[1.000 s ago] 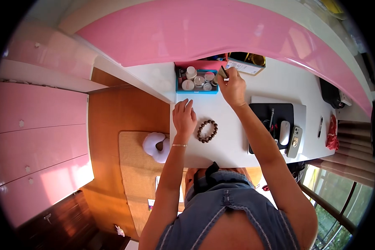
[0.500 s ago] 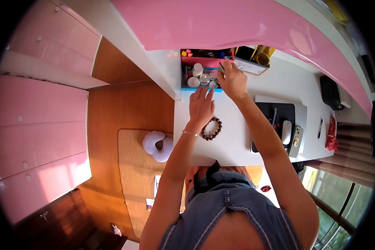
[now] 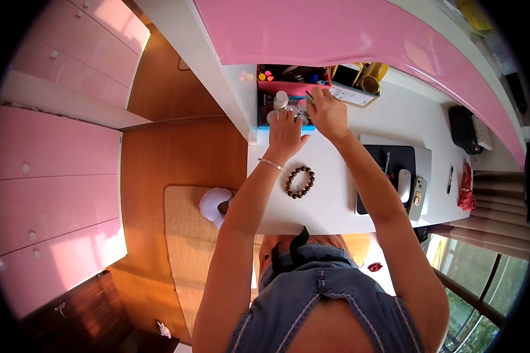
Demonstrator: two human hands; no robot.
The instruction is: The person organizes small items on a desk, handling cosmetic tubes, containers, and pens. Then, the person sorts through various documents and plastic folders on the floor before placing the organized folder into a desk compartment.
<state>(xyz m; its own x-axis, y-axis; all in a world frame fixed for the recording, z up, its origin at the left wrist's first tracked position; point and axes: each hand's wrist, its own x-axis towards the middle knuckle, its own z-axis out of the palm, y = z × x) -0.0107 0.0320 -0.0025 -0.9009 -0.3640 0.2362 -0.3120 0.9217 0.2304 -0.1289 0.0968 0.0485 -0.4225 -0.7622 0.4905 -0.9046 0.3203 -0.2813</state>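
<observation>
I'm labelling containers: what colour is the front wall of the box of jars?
The front wall is bright blue, seen in the head view.

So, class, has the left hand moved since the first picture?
Yes: forward and rightward. The left hand was short of the blue box; now its fingers reach over the near edge.

I am watching the left hand (image 3: 285,135) moving forward from the desk (image 3: 333,197) onto the jars (image 3: 281,100) in the blue box (image 3: 263,126), its fingers now hiding some. My view is shifting, uncovering more of the pink holder (image 3: 285,87) behind.
</observation>
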